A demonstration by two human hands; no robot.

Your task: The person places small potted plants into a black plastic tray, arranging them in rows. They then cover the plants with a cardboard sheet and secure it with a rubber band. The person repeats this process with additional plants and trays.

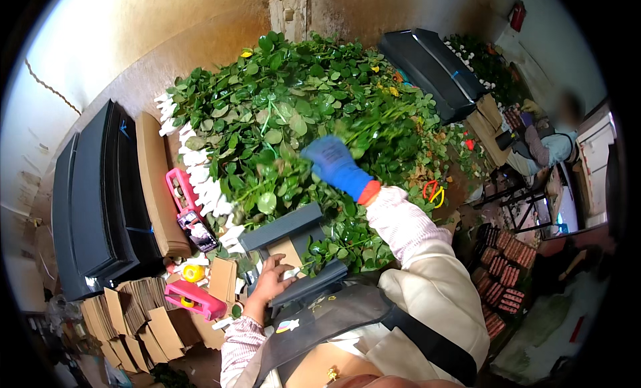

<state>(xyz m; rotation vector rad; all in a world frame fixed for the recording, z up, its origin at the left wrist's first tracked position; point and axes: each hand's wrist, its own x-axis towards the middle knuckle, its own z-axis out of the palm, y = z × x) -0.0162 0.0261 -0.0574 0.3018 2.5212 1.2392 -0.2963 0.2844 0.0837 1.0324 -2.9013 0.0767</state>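
Note:
My bare left hand (274, 279) rests over a folded dark corrugated sheet (283, 227), fingers spread across a brown cardboard piece (286, 250) inside it. A small white piece lies by its fingertips; whether they grip it is hidden. My right hand (336, 167), in a blue knitted glove, is closed on a leafy stem (375, 133), blurred by motion. Beneath it spreads a broad heap of leafy cut stems (300, 95). White-covered heads (200, 170) line the heap's left edge. Part of the leafy heap overhangs the sheet's right side.
Dark corrugated sheets (97, 198) and a brown sheet stack (159, 188) stand left. Pink tape dispensers (198, 300), a phone (197, 231) and cardboard pieces (135, 313) lie nearby. Red-and-yellow-handled scissors (434, 194) lie right. Another person (546, 143) sits far right, past more dark sheets (433, 70).

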